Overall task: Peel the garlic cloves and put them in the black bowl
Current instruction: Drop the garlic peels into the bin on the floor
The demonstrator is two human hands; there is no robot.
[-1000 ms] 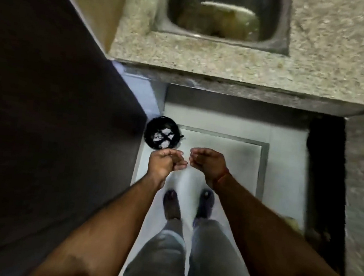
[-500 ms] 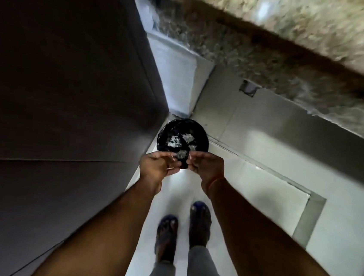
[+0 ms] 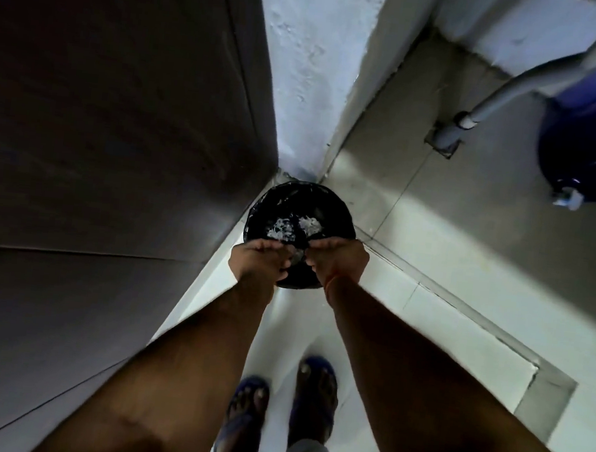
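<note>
1. You are holding both hands over the round black bin-like bowl [image 3: 300, 222] on the floor in the far corner.
2. Your left hand [image 3: 259, 262] and right hand [image 3: 337, 261] are curling; any garlic clove is hidden, so I cannot tell.
3. Keep them over the rim while peeling.

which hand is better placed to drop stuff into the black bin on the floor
Roughly even, slightly the left. Both hands hover over the near rim of the black bin; the left hand has its fingertips further over the opening, while the right hand sits nearer the edge.
</note>
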